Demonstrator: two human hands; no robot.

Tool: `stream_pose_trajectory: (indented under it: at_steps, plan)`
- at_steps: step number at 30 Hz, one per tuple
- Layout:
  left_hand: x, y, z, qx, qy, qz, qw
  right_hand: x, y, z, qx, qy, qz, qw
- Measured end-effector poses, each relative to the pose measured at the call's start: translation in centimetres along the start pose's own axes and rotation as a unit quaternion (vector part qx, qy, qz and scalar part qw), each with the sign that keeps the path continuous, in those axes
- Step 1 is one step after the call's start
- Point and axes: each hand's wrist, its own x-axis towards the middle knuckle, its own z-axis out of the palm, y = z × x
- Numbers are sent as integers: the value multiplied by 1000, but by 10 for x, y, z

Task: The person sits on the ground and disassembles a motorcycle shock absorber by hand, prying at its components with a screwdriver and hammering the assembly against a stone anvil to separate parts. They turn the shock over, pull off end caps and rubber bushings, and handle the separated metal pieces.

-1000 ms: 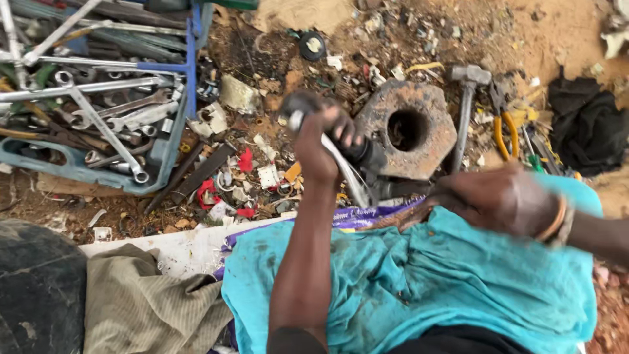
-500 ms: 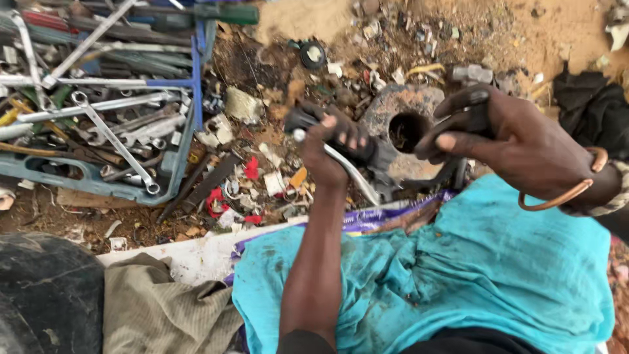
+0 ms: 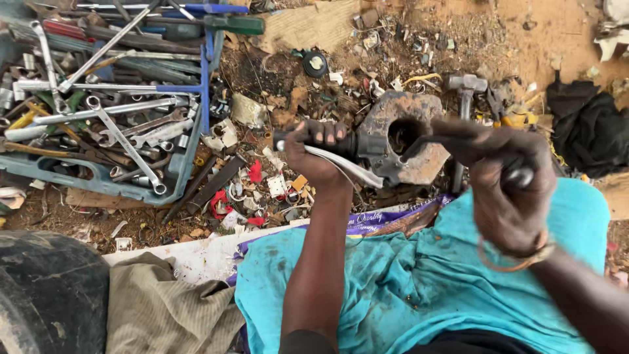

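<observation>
Black rubber fills your left hand (image 3: 313,152): the fingers are wrapped tight round a handlebar grip (image 3: 327,143) with its switch housing, held level out in front of you, and a pale sheathed cable (image 3: 347,169) trails from under the palm toward your lap. That assembly hangs in the air just in front of the rusty cast-metal block (image 3: 409,134) with the round bore, which lies on the dirt behind it.

Your right hand (image 3: 508,190) is what has changed. Half a second ago it was up near the bore of the block, fingers curled round something dark; now it sits lower and nearer to you, over the turquoise cloth (image 3: 419,288) on your lap, blurred with motion. It is closed round a dark bent lever or rod (image 3: 432,141) whose far end reaches back toward the housing, and a small shiny knob shows at the knuckles. Whether that rod is joined to the housing or free of it, you cannot tell from this view. A full second ago the same hand was out to the right, low on the cloth, so it has gone in to the part and come back with a firm grip.

The left hand has barely shifted. The blue tray (image 3: 190,141) of spanners lies well apart on your left, the hammer (image 3: 466,88) beyond the block, both untouched.
</observation>
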Motion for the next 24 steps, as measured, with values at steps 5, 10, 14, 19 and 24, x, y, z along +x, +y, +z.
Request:
stream_pose_trajectory:
  at_steps: [5, 10, 14, 19, 24]
  plan:
    - [-10, -5, -1, 4, 63, 0, 998, 1, 32, 4, 243, 299, 179, 906]
    - [0, -5, -4, 66, 12, -82, 994, 43, 27, -4, 37, 10, 314, 949]
    - [9, 0, -7, 64, -18, -117, 991, 52, 12, -6, -210, -254, 198, 923]
    - [13, 17, -5, 18, 31, -22, 999, 39, 10, -3, -273, -248, -193, 909]
    - [4, 20, 2, 1, 1, 32, 1000, 26, 19, 37, 48, 169, 27, 984]
